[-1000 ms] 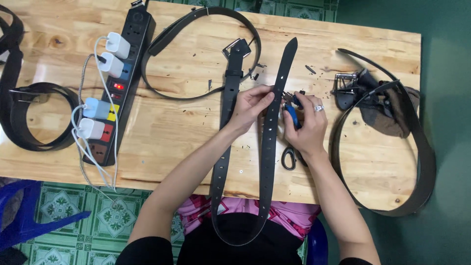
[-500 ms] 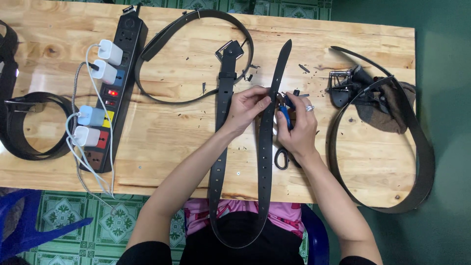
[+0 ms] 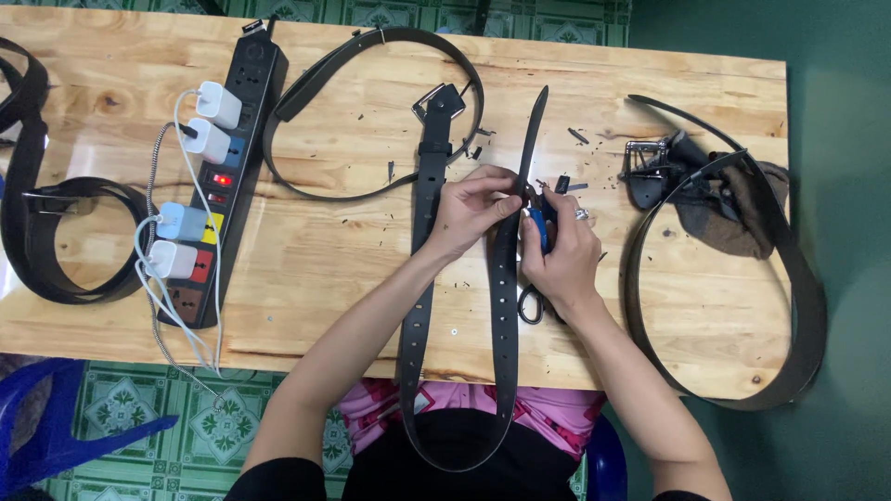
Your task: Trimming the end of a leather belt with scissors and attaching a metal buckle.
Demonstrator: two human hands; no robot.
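Note:
A long black belt (image 3: 504, 315) loops from my lap onto the wooden table (image 3: 353, 250), its buckle end (image 3: 442, 100) on the left strand and its pointed tip on the right strand. My left hand (image 3: 471, 209) pinches the right strand of the belt between thumb and fingers. My right hand (image 3: 559, 252) grips a blue-handled tool (image 3: 539, 225) held against that same strand, just right of my left fingertips. A ring is on one finger of my right hand. Black scissor handles (image 3: 531, 304) lie under my right wrist.
A black power strip (image 3: 229, 176) with several white chargers lies at left. Other dark belts lie at the far left (image 3: 56, 232), top centre (image 3: 371, 46) and right (image 3: 789, 306), the right one beside a buckle and brown cloth (image 3: 733, 213). Small leather scraps dot the table. A blue stool (image 3: 46, 417) stands below left.
My hands stay on the right strand of the belt with the tool. The view has shifted slightly; my left fingers have closed tighter on the strap.

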